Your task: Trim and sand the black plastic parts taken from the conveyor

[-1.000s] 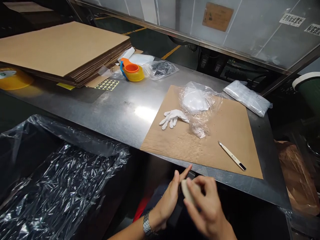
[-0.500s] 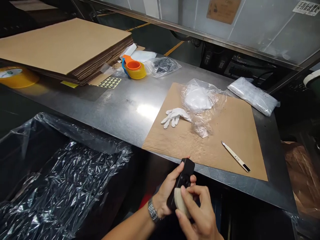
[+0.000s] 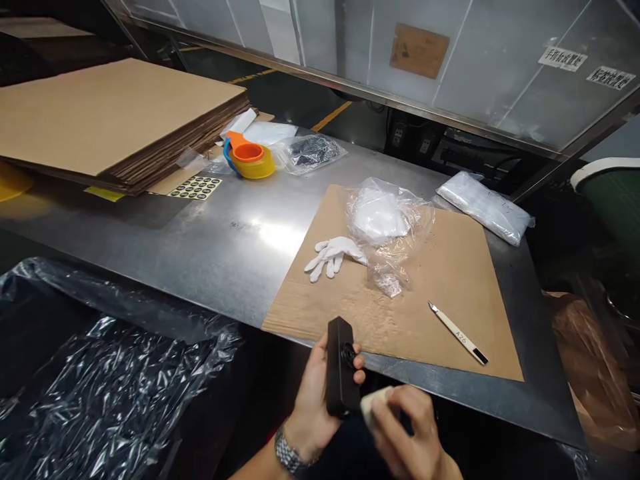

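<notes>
Two bare hands, lower centre of frame. Left hand [image 3: 310, 407]: wrapped round black device [image 3: 337, 380], now more upright, round fitting [image 3: 349, 355] exposed. Right hand [image 3: 420, 433]: pinching pale pad [image 3: 373, 403], shifted off the device's face to its lower end; contact unclear. Beyond: white glove [image 3: 336, 252], knife [image 3: 457, 333], cardboard sheet [image 3: 300, 310], desk [image 3: 215, 267].

Yellow tape roll [image 3: 14, 181] cut off at left edge

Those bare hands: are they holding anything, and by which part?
The left hand holds a long, black, plastic-looking box by its sides. The right hand pinches a rounded, cream, soft-looking pad by one edge.
</notes>
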### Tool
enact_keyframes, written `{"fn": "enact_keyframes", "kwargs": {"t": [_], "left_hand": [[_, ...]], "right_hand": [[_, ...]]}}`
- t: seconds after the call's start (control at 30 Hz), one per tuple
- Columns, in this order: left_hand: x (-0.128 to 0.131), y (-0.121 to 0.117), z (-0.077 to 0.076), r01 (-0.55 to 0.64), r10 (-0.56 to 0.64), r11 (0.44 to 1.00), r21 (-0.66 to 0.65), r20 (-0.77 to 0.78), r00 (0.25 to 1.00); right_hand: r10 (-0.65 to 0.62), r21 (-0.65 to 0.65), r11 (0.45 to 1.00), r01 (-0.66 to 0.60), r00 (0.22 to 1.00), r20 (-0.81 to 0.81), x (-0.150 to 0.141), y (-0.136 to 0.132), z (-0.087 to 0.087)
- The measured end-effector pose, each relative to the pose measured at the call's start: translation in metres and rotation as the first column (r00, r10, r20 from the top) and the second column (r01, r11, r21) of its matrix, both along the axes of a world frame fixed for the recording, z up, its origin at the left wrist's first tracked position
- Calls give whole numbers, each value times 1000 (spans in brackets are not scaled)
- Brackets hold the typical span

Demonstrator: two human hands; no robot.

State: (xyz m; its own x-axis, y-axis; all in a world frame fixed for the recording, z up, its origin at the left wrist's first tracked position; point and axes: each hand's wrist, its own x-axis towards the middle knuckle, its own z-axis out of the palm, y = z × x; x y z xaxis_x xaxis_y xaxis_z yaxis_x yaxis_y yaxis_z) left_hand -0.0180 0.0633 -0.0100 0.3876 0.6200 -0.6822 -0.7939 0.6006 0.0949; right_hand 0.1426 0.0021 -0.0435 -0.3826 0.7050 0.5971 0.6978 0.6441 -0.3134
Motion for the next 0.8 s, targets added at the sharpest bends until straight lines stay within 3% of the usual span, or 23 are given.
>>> {"fn": "enact_keyframes", "kwargs": {"t": [0.1,0.17,0.23,0.37,0.53,0.6,0.7,0.8], "left_hand": [[2,4,7,-25,107,970,241,-335,936],[4,4,8,52,131,926,375,-448,884],[5,3,6,179,85,884,432,-525,847],[3,1,1,351,8,846,401,-668,744],[2,0,6,455,-29,798,395,-729,684],[3,-1,10,479,-76,793,377,-719,691],[2,-3,14,483,-130,804,346,-692,710],[1,-6,14,441,-137,834,332,-650,748]], "right_hand": [[-209,-96,974,206,978,-17,26,34,-12],[-324,-164,932,323,946,22,40,58,-21],[-360,-207,906,370,929,86,47,76,-26],[-391,-245,885,397,917,75,40,81,-15],[-235,-497,860,118,955,-180,18,61,20],[-241,-541,838,75,940,-243,14,58,29],[-304,-552,825,124,920,-248,22,61,31],[-414,-416,837,355,909,-57,47,70,19]]}}
